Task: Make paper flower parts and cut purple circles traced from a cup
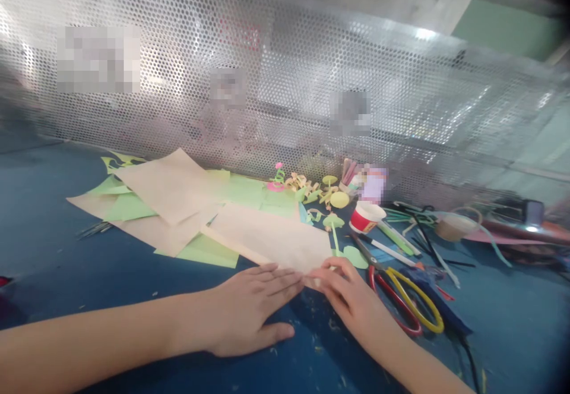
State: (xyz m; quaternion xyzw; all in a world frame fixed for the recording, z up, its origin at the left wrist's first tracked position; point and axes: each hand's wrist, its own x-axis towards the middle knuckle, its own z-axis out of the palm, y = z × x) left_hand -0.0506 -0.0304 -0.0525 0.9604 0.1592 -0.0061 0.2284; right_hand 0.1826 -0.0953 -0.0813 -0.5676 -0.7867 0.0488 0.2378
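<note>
My left hand (249, 311) lies flat on the blue table (66, 275), fingers stretched out together, their tips touching the near corner of a beige paper sheet (271, 236). My right hand (347, 296) rests beside it, fingers bent down onto the same corner; whether it pinches the paper I cannot tell. More beige (169, 186) and light green sheets (129, 207) lie overlapped farther left.
Scissors with red and yellow handles (409, 302) lie just right of my right hand. Behind them are a red and white cup (365, 217), pens, small green and yellow paper shapes (333, 201) and a tape roll (452, 226). A perforated metal screen (289, 85) walls off the table's far side.
</note>
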